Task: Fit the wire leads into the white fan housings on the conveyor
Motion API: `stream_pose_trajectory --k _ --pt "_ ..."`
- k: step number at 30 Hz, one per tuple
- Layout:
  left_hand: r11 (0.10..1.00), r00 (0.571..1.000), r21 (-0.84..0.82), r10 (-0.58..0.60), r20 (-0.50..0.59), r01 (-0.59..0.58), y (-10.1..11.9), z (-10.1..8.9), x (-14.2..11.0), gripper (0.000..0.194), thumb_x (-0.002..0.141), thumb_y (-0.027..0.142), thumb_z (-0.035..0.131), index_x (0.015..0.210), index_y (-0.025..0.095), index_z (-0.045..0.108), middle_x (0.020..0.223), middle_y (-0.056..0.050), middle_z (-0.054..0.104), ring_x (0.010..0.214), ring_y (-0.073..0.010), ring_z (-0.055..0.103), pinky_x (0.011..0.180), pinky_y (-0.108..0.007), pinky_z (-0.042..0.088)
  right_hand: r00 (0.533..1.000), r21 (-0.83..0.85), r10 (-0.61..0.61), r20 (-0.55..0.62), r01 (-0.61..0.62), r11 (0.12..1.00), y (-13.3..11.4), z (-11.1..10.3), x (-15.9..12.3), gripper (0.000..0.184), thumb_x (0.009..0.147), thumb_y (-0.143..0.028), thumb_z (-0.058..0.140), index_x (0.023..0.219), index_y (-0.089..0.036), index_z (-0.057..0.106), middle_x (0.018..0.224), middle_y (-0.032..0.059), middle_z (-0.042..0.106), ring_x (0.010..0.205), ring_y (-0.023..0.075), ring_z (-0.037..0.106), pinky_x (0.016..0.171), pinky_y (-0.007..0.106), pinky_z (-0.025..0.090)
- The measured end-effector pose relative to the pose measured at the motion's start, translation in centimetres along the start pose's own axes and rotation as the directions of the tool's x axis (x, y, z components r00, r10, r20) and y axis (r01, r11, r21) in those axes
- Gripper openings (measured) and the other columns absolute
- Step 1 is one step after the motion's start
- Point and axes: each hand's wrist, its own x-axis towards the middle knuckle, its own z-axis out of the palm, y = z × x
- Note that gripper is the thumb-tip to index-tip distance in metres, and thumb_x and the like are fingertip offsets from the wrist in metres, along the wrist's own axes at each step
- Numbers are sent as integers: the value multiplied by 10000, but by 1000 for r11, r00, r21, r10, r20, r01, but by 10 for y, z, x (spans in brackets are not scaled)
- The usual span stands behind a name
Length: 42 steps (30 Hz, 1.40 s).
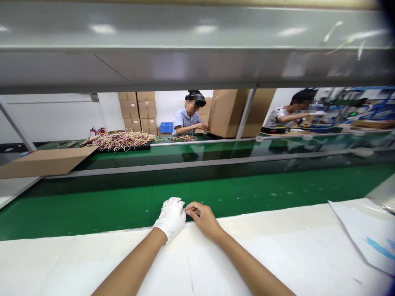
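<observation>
My left hand (171, 218) wears a white glove (169, 224) and reaches over the near edge of the green belt. Its fingers point away from me, slightly bent and a little apart, with nothing visible in them. Bare and close beside it, my right hand (203, 218) has its thumb and forefinger pinched together at the glove's thumb side. The fingertips appear to grip the glove fabric there. Both wrists are above the white-covered work surface (92, 263).
A green conveyor belt (108, 205) runs across. Beyond it lie a heap of red and cream wires (123, 140), a cardboard sheet (49, 160) and a large carton (230, 113). Two people (188, 117) work opposite. A grey shelf (197, 68) hangs overhead; a paper sheet (367, 230) lies right.
</observation>
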Motion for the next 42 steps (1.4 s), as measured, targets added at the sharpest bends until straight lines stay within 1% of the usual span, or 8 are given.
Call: stream_pose_trajectory --k 6,13,18,21,24,30,36,42 --pt "999 999 -14 -30 24 30 -1 1 0 361 735 216 398 1032 134 587 1134 -100 531 1056 -226 449 936 -342 333 999 6 38 19 -38 999 -2 0 -1 108 731 -222 509 715 -178 607 707 38 642 682 176 589 637 283 454" --pt "999 999 -21 -29 42 30 0 -3 1 385 716 201 395 1044 127 584 1148 -102 525 1085 -230 431 955 -342 316 1000 13 11 28 -11 1000 -2 -1 -1 102 729 -212 520 711 -176 614 734 45 648 704 178 595 662 289 457" --pt "999 998 -25 -38 50 40 0 -2 0 395 717 211 396 1057 129 579 1153 -105 519 1087 -240 429 952 -349 323 1000 21 6 12 -6 1000 -2 0 0 106 726 -211 525 708 -182 625 735 40 656 700 181 599 656 290 457" --pt "999 999 -35 -15 43 16 0 -3 0 383 722 223 399 1052 142 577 1143 -99 522 1071 -236 438 947 -346 331 1000 24 -6 6 6 1000 -1 0 -1 109 732 -209 520 715 -184 626 746 40 656 711 181 599 666 290 459" --pt "998 999 -48 35 41 -33 2 -6 -1 341 722 216 400 997 167 595 1096 -82 542 1039 -221 457 932 -334 346 1000 24 -7 8 7 1000 -1 0 -1 109 736 -209 519 728 -183 624 753 43 656 714 182 600 669 291 461" --pt "998 999 -57 13 47 -10 4 -9 -2 343 718 225 412 1009 180 589 1106 -69 534 1046 -229 449 916 -330 357 1000 19 -22 14 22 1000 -2 -1 -1 104 740 -196 514 734 -179 617 757 49 653 715 181 601 668 291 463" --pt "997 998 -47 60 36 -58 1 -5 -1 293 709 210 426 943 191 602 1055 -67 547 1006 -212 466 905 -326 364 998 -31 -49 29 50 998 -4 0 -1 105 744 -184 507 730 -179 611 747 45 643 692 170 592 651 282 461" --pt "998 997 -39 59 47 -57 4 -8 -1 283 708 203 430 932 191 603 1048 -64 549 999 -202 467 911 -317 357 997 -54 -70 39 72 996 -5 -1 -3 108 754 -189 501 740 -185 608 752 42 627 694 165 582 655 282 463"
